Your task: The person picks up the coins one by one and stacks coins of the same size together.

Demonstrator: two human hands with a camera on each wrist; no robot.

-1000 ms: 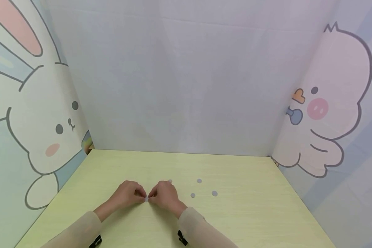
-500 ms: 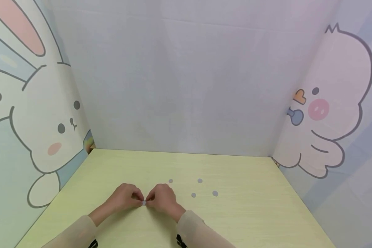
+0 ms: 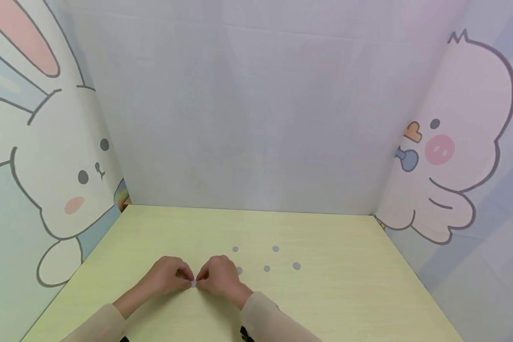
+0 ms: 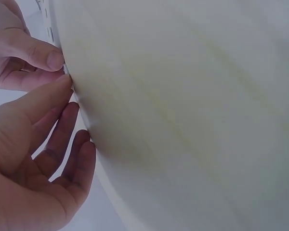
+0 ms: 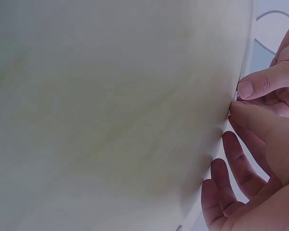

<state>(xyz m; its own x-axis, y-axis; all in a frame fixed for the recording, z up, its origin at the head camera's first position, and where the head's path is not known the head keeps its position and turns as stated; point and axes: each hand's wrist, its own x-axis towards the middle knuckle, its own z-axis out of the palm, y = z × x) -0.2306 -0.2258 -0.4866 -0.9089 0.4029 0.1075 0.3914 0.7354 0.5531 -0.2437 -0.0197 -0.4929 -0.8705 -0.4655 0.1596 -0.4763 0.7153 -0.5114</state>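
A small round grey coin point(image 3: 194, 283) is at the table's left-centre, between the fingertips of both hands. My left hand point(image 3: 167, 277) pinches its left side with thumb and index finger. From the right, my right hand point(image 3: 220, 275) holds it the same way. In the left wrist view the left hand point(image 4: 43, 154) has its other fingers loosely bent with their tips at the table surface. The right wrist view shows the right hand point(image 5: 260, 178) with its fingertips likewise low on the table. The coin is too small to make out in both wrist views.
Several more grey coins lie flat to the right: one coin point(image 3: 239, 270) close beside the right hand, a coin point(image 3: 235, 249) behind it, and a larger coin point(image 3: 297, 266) farthest right. A pale curtain point(image 3: 256, 118) rises behind the light yellow table point(image 3: 346, 285).
Both hands have shifted left and nearer the person, together with the coin between them. Two other coins by the right hand have come into fuller view.
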